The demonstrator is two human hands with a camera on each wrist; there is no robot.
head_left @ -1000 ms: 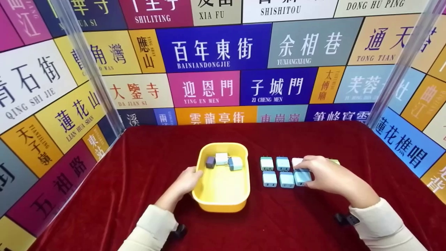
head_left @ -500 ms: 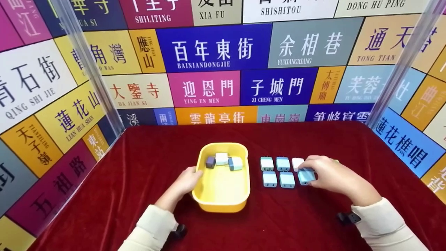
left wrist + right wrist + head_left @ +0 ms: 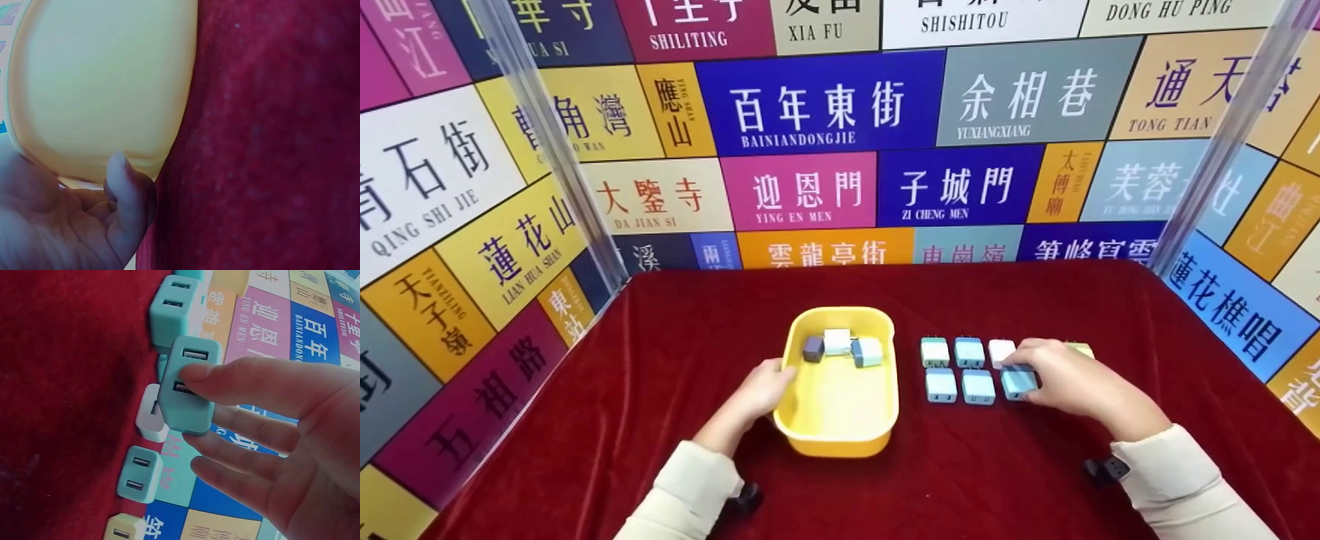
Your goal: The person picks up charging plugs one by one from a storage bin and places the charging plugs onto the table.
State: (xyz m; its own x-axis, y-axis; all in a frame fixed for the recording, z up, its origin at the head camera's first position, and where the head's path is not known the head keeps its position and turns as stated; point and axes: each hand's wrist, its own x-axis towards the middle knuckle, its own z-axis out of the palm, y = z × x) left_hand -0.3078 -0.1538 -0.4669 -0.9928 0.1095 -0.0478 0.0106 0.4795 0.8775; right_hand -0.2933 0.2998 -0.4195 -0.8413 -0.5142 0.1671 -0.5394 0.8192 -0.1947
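My right hand [image 3: 1069,375] pinches a light-blue USB charger [image 3: 1017,384] at the right end of the front row. In the right wrist view, the thumb lies across the port face of this charger [image 3: 187,413], between its two USB slots. My left hand [image 3: 763,388] grips the left side of a yellow plastic tub [image 3: 840,444], thumb at the rim. In the left wrist view, fingers [image 3: 126,197] curl against the outer wall of the tub [image 3: 101,84]. Inside the tub lie a dark purple charger [image 3: 813,349], a white one [image 3: 837,341] and a blue-and-white one [image 3: 867,352].
Two more light-blue chargers [image 3: 940,385] form the front row. Behind stand a white-and-green charger [image 3: 934,352], a blue one [image 3: 969,352] and a white one [image 3: 1001,352]; a yellow-green charger [image 3: 1081,349] is partly hidden by the hand. Red cloth [image 3: 675,322] covers the table.
The right hand has shifted the pinched charger slightly right, widening the gap to its neighbour and uncovering more of the white charger behind. The left hand and tub have stayed put.
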